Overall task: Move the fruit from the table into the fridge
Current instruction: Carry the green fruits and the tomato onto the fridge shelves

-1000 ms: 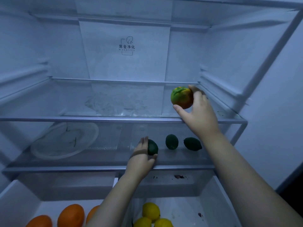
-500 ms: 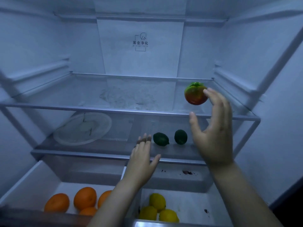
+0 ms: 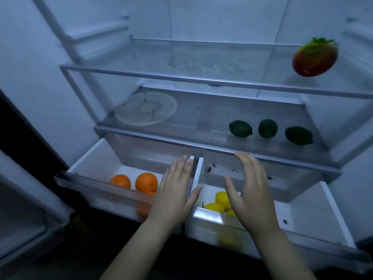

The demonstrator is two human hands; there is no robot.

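Now both hands are empty, flat and wide, above 2 open drawers.

Nearest, the left hand (image 3: 175, 190) hangs over the right end of the left drawer (image 3: 86, 183), and the oranges (image 3: 146, 181) lie just to its left. The right hand (image 3: 250, 190) hangs over the left end of the right drawer (image 3: 207, 217), with the lemons (image 3: 214, 207) under it. Each drawer front is below its hand and closer to the person, so I think each hand is nearest to push its own drawer in. Nothing is in the way. Higher up, 3 limes (image 3: 267, 128) sit in a row on the right of the middle shelf (image 3: 161, 136), and a plate (image 3: 145, 108) sits on its left. On the top shelf (image 3: 141, 74), far right, is 1 red and green fruit (image 3: 314, 57). No table shows.
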